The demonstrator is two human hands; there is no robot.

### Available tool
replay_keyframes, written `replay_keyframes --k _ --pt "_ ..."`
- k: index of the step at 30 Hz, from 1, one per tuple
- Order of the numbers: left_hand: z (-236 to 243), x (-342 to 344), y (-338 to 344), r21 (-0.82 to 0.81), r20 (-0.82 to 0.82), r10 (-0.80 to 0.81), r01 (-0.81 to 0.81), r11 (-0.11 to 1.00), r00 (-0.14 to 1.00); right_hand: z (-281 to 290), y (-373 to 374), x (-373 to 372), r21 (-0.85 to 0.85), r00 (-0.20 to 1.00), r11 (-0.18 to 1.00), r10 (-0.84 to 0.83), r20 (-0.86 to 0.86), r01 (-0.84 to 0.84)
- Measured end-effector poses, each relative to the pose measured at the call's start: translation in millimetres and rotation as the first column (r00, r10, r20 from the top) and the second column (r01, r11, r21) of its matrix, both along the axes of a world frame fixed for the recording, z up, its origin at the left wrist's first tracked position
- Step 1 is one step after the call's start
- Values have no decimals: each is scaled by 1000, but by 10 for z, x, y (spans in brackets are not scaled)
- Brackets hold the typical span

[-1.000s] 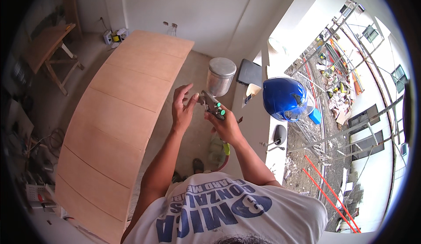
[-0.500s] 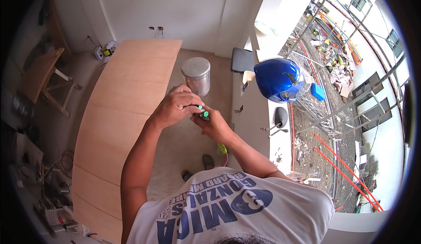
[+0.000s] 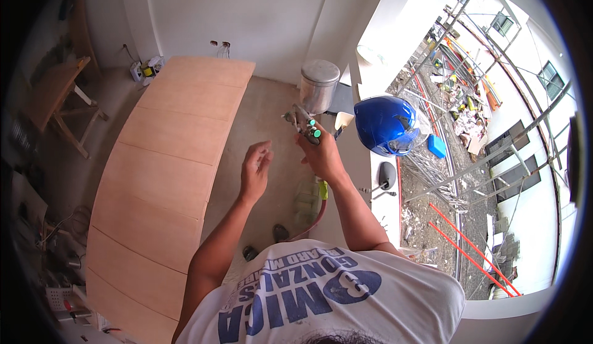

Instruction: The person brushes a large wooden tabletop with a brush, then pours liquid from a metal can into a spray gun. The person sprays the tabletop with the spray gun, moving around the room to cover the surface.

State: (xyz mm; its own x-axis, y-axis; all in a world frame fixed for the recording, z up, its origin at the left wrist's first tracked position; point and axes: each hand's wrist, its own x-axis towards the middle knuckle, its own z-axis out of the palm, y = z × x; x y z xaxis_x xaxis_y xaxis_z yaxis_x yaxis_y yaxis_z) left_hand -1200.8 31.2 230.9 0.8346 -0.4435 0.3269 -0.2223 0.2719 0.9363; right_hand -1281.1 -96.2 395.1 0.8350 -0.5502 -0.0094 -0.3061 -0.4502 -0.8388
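Note:
My right hand (image 3: 322, 157) grips a paint spray gun (image 3: 301, 119) with green-ended knobs. A lidded metal cup (image 3: 318, 91) rises from the gun on its far side. A yellow-green hose fitting (image 3: 323, 189) shows below this hand, with a reddish hose (image 3: 320, 215) curving down from it. To the left, apart from the gun, my left hand (image 3: 254, 170) hangs in the air with its fingers loosely curved and nothing in them. Beyond it lies a long light-brown wooden panel (image 3: 164, 171) with crosswise lines.
On the ledge to my right sit a blue helmet (image 3: 382, 125) and a dark mirror (image 3: 386, 174). A wooden stand (image 3: 71, 112) is at the far left, and small cans (image 3: 148, 69) stand by the wall. Outside are scaffolding and debris (image 3: 472, 118).
My left hand has come off the spray gun and drawn back toward me. My right hand has carried the gun and its cup to the right, toward the ledge.

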Motion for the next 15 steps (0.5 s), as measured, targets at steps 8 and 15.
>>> replay_keyframes --k 8,15 --pt "-356 -704 -70 -13 -214 -507 516 857 835 119 -172 100 -119 991 986 -104 84 113" --pt "2 -406 -186 -235 -367 -592 545 805 717 118 32 118 -128 991 984 -116 68 124"
